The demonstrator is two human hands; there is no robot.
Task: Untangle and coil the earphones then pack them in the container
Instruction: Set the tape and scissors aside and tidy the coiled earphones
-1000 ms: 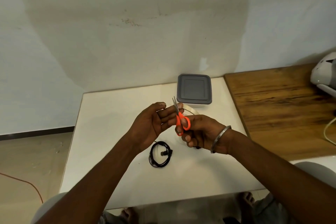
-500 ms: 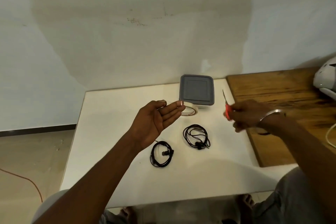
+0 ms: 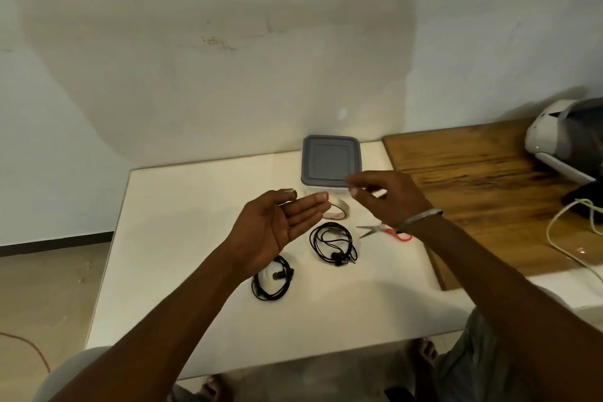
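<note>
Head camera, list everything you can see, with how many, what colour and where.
Container: one, grey lid, table's far edge.
Tape roll: one, pale, before the container.
Earphones: two, black coils, mid-table; second by left wrist.
Scissors: one, orange handles, under right wrist.
Table: one, white.
Wooden top: one, brown, right.
Device: one, white-grey, far right.
Left hand: fingers straight.
Right hand: blurred, above the tape.
</note>
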